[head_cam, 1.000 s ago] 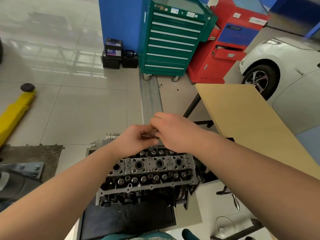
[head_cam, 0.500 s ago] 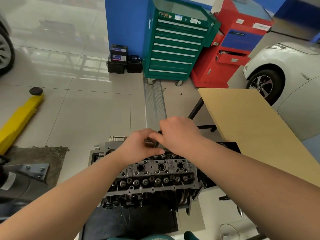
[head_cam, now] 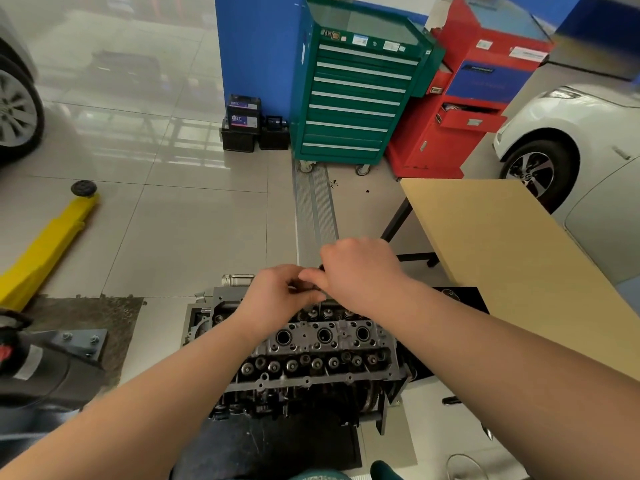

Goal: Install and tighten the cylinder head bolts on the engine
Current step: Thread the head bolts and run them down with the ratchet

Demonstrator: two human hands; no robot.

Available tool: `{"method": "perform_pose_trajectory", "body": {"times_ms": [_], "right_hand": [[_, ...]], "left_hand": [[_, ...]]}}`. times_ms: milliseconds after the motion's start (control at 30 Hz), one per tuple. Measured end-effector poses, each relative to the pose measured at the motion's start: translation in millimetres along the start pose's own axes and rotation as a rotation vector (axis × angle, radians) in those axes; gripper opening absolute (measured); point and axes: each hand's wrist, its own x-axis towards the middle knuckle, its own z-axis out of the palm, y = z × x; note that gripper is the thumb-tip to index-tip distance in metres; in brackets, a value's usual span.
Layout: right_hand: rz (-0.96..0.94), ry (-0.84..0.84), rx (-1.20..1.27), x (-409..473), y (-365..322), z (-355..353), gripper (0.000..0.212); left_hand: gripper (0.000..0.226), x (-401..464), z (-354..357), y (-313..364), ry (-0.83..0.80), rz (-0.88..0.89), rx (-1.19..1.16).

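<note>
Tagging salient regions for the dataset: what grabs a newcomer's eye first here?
Both bare hands, left hand and right hand, meet over the far edge of the grey metal cylinder head at bottom centre. Behind stand a green drawer tool cabinet and a red cabinet; a yellow lift arm lies left.

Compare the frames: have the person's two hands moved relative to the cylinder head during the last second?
Yes. Both the left hand and the right hand have come down toward the far edge of the cylinder head, from a little above it.
</note>
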Motion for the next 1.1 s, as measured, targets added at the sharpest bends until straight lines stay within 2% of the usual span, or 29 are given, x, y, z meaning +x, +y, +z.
{"method": "perform_pose_trajectory", "body": {"times_ms": [67, 133, 200, 300, 367, 467, 533, 567, 600, 633, 700, 767, 833, 900, 933, 1033, 1100], "right_hand": [[-0.124, -0.042, 0.128, -4, 7, -2, 0.051], [-0.245, -0.107, 0.196, -7, 14, -5, 0.035], [-0.215, -0.103, 0.171, -6, 14, -3, 0.026], [-0.054, -0.019, 0.039, -4, 6, 1, 0.052], [-0.103, 0.056, 0.056, -5, 6, 4, 0.055], [-0.300, -0.014, 0.207, -7, 17, -1, 0.034], [-0.301, -0.056, 0.212, -7, 20, -3, 0.022], [-0.244, -0.039, 0.185, -6, 18, -3, 0.023], [-0.165, -0.016, 0.139, -5, 15, -2, 0.032], [-0.097, -0.002, 0.090, -5, 11, -1, 0.044], [-0.076, 0.032, 0.074, -5, 6, 3, 0.054], [-0.177, 0.029, 0.193, -8, 8, 5, 0.044], [-0.317, -0.046, 0.288, -9, 15, 2, 0.027], [-0.324, -0.077, 0.270, -9, 19, 2, 0.017], [-0.275, -0.056, 0.250, -9, 18, 3, 0.018], [-0.091, -0.007, 0.136, -5, 11, 5, 0.043], [-0.123, 0.021, 0.137, -5, 8, 6, 0.049]], "left_hand": [[0.020, 1, 0, -2, -0.010, 0.063, 0.059], [0.012, 1, -2, -4, -0.078, 0.096, 0.072], [0.007, 0, -4, -3, -0.151, 0.099, 0.033], [0.011, -1, -2, 4, -0.124, 0.052, -0.060], [0.012, 1, 0, 8, -0.073, 0.047, -0.010], [0.026, 6, -3, 3, -0.125, 0.037, 0.016], [0.010, 5, -8, 4, -0.222, 0.019, -0.050], [0.011, 5, -9, 6, -0.253, 0.014, -0.098], [0.019, 4, -9, 8, -0.251, 0.009, -0.142], [0.026, 3, -7, 10, -0.208, 0.000, -0.141], [0.019, 2, -2, 11, -0.085, -0.001, -0.045], [0.012, 3, 0, 7, -0.052, 0.009, 0.043], [0.004, 4, -3, 2, -0.111, -0.010, 0.030], [0.007, 3, -8, 2, -0.180, 0.001, -0.038], [0.011, 1, -9, 3, -0.188, 0.025, -0.056], [0.026, -4, -3, 4, -0.069, 0.033, -0.005], [0.036, -4, 2, 4, 0.002, 0.025, 0.052]]}}
